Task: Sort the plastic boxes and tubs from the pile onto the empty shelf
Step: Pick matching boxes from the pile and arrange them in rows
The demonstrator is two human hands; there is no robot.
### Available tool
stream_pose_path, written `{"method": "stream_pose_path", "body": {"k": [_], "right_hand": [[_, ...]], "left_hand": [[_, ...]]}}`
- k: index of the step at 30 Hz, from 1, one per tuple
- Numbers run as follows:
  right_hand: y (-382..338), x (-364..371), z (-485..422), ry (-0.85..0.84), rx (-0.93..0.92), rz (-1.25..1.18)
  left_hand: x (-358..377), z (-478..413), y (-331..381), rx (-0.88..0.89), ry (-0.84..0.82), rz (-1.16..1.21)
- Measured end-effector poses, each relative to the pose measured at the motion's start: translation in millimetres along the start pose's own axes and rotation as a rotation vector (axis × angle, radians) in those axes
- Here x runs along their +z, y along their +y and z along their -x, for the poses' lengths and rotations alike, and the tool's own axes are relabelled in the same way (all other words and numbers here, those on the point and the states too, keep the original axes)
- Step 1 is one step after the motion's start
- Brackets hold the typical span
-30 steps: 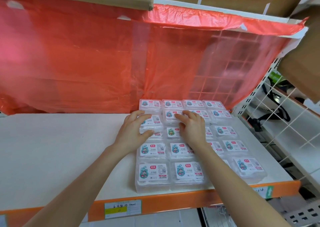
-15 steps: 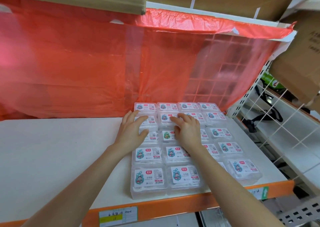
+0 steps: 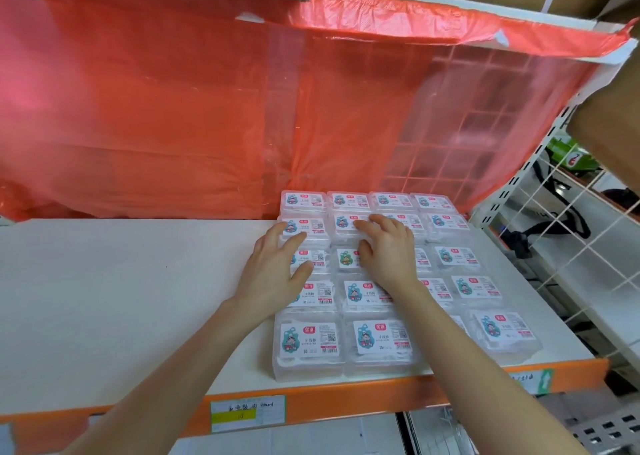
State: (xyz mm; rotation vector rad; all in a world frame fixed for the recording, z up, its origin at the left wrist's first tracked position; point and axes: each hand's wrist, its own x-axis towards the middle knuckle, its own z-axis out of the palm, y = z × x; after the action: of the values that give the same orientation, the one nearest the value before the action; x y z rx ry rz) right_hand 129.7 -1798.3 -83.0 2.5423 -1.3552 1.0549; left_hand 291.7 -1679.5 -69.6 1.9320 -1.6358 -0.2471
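Both hands are lying flat on the block of plastic boxes (image 3: 381,342), which is sitting in tidy rows of four across on the white shelf (image 3: 121,298), filling its 3 o'clock half from the orange front edge (image 3: 346,402) back to the red plastic sheet (image 3: 173,125) at 12 o'clock. The left hand (image 3: 273,267) is resting with fingers spread over the lids of the 9 o'clock column. The right hand (image 3: 384,250) is lying just beside it at 3 o'clock, fingertips reaching toward 12 o'clock over the second row from the back. Neither hand is curling round or lifting anything; both are open-palmed and only pressing on the lids. Compared with a second ago, almost nothing is changing: the hands are staying on the same boxes and the rows are looking equally square, with only the viewpoint drifting. That suggests the person is squaring up this batch rather than placing a new box. The shelf's 9 o'clock half is lying bare, so sorting is probably partway along. The pile itself is not showing.
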Motion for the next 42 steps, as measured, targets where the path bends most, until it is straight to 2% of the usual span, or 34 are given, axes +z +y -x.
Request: {"method": "stream_pose_path", "body": {"k": [14,23,27,29,32,36,42], "right_hand": [[-2.5,-5.9,-0.8,-0.128,0.075,-0.044],[-6.2,-22.5,-6.7,-0.357,0.150,0.002],[-14.7,-33.7,-20.7,-0.445,0.203,-0.023],[-21.2,-36.7,-25.1,-0.436,0.207,0.000],[-40.0,-36.1,-27.1,-0.407,0.152,0.062],[-84.5,-28.6,-26.8,-0.419,0.002,0.066],[-168.8,-13.1,-20.0,-0.529,-0.201,0.006]], "left_hand": [[-2.3,-9.7,1.5,-0.028,-0.163,-0.055],[-10.4,-14.9,1.9,-0.030,-0.250,-0.062],[-21.0,-18.2,-0.2,-0.008,-0.221,-0.001],[-27.0,-15.7,-2.6,-0.007,-0.166,0.019],[-40.2,-7.4,-12.2,-0.053,-0.080,0.000],[-61.2,7.8,-34.8,-0.122,0.012,-0.137],[-99.0,51.1,-76.8,-0.253,0.071,-0.245]]}}
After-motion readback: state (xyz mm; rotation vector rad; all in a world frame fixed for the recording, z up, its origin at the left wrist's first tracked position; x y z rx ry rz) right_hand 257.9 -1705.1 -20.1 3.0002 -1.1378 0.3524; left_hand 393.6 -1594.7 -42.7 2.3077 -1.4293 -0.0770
